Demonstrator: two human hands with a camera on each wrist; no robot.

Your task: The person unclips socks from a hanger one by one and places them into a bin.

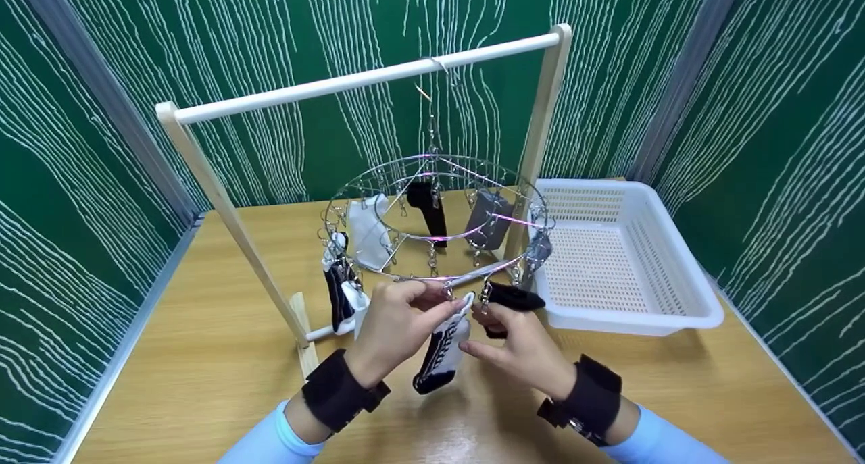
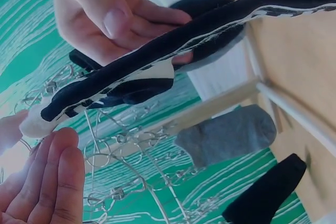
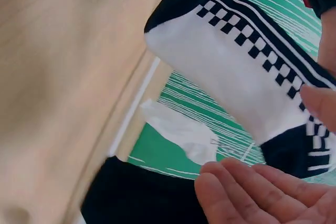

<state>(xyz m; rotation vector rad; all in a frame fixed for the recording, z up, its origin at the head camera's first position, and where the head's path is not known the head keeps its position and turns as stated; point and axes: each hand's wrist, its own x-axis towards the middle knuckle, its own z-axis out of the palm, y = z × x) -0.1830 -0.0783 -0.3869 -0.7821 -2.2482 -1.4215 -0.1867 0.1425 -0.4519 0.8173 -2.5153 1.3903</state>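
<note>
A black-and-white checkered sock (image 1: pixel 442 352) hangs toe down at the front of a round metal clip hanger (image 1: pixel 432 238). My left hand (image 1: pixel 399 329) pinches its cuff between thumb and fingers, just under a metal clip (image 1: pixel 449 290). In the left wrist view the same sock (image 2: pixel 157 45) runs slantwise from the left fingers (image 2: pixel 65 177). My right hand (image 1: pixel 527 349) is just right of the sock, its fingers loosely extended, as the right wrist view shows. Behind these fingers hangs a black sock (image 1: pixel 513 296); whether they touch it I cannot tell.
A wooden rack (image 1: pixel 368 79) carries the hanger from its top bar. White (image 1: pixel 368 234), black (image 1: pixel 429 211), grey (image 1: pixel 490 221) and black-and-white socks (image 1: pixel 338 288) hang around the ring. On the table's right stands a white plastic basket (image 1: pixel 628 322). Green, white-streaked walls enclose the table.
</note>
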